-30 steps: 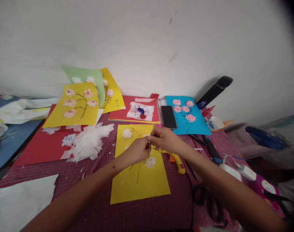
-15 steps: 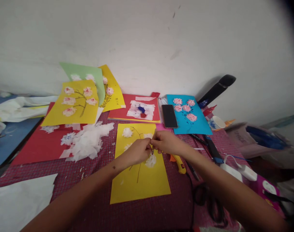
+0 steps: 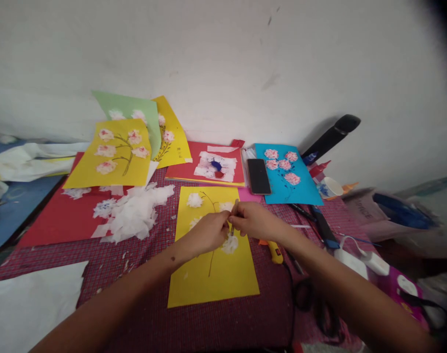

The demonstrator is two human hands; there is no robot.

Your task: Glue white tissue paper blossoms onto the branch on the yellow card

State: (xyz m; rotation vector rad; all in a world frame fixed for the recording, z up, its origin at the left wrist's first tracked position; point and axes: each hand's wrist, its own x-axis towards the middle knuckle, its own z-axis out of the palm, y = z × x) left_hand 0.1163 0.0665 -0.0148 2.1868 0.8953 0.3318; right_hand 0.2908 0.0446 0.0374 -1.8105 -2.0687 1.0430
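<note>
A yellow sheet of paper (image 3: 223, 282) lies in front of me, with a drawn branch and several white tissue-paper flowers on it. My right hand (image 3: 254, 220) is closed around a thin pen-like stick (image 3: 232, 229), held nearly upright. Its lower end points down at a white tissue flower (image 3: 229, 244) on the sheet's right half. Beside it, my left hand (image 3: 212, 230) is closed, fingertips pressed together and meeting the right hand's fingers. Whatever the left fingers pinch is too small to make out. Other flowers are partly covered by my hands.
A pile of white tissue pieces (image 3: 135, 215) lies on red paper to the left. Finished flower sheets lean at the back. Right of my sheet are a yellow glue gun (image 3: 276, 252), a phone (image 3: 258, 176), a blue flower sheet (image 3: 309, 189) and a paper cup (image 3: 329, 186).
Both hands stay almost in place over the yellow sheet. The stick in my right hand now looks slightly more upright above the flower. The view has shifted slightly.
</note>
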